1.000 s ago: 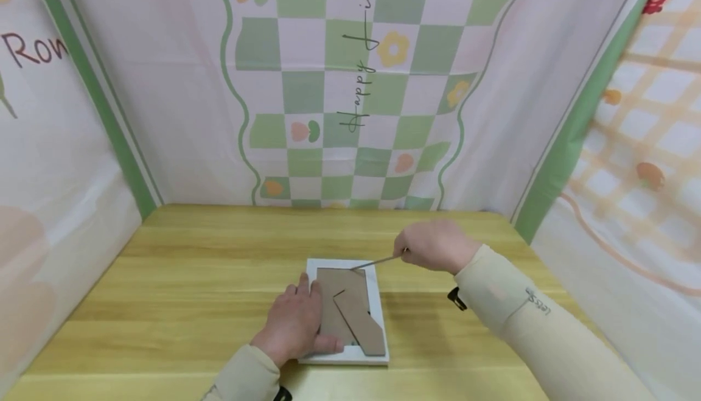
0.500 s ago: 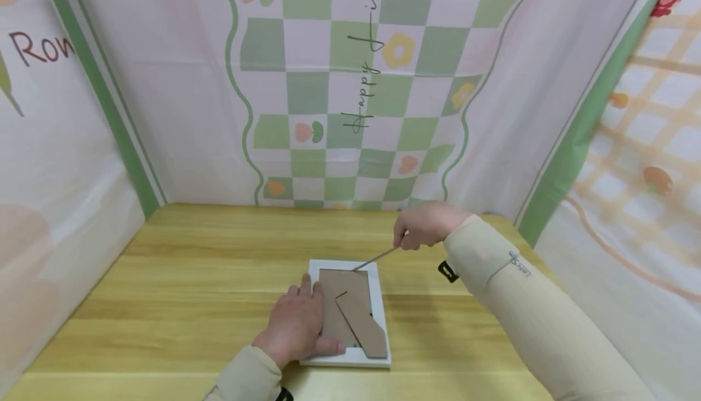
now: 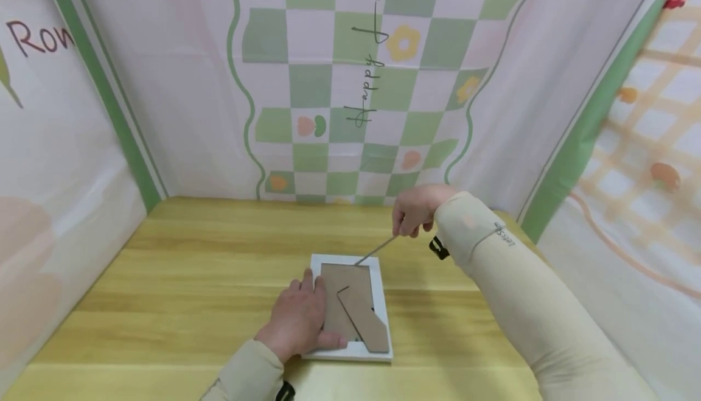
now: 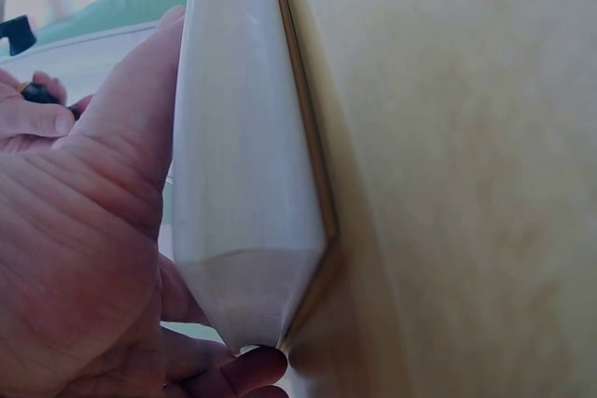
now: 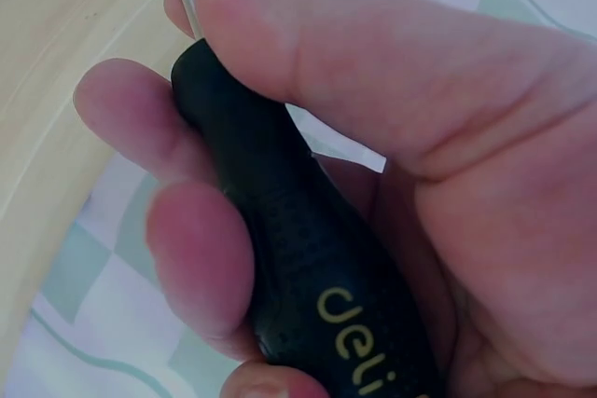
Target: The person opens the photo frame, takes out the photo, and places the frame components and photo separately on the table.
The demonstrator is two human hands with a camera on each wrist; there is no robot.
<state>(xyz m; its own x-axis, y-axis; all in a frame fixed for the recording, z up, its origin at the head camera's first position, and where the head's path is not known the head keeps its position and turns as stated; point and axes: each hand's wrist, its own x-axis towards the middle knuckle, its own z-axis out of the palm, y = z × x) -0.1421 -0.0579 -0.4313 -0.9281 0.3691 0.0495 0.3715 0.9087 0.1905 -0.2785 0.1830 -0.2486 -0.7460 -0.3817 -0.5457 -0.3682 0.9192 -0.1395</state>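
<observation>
A white picture frame (image 3: pixel 350 352) lies back side up on the table, its brown backing board (image 3: pixel 345 276) and angled stand leg (image 3: pixel 368 325) showing. My left hand (image 3: pixel 298 316) rests along the frame's left side, thumb stretched over its near edge and fingers extended. In the left wrist view, that hand (image 4: pixel 93 230) touches the frame's white side wall (image 4: pixel 247 118). My right hand (image 3: pixel 418 209) grips a screwdriver (image 3: pixel 376 249), its shaft slanting down to the far edge of the backing board. The dark handle (image 5: pixel 280 193), marked "deli", lies between thumb and fingers in the right wrist view.
The wood-grain table (image 3: pixel 181 303) carries the frame near its front middle. Printed cloth hangs behind the table as a checked curtain (image 3: pixel 312 84), with further cloth panels on the left and right sides.
My right hand has risen and tilted the screwdriver more steeply, its tip staying at the far edge of the backing board. My left hand stays on the frame. The head view has shifted slightly.
</observation>
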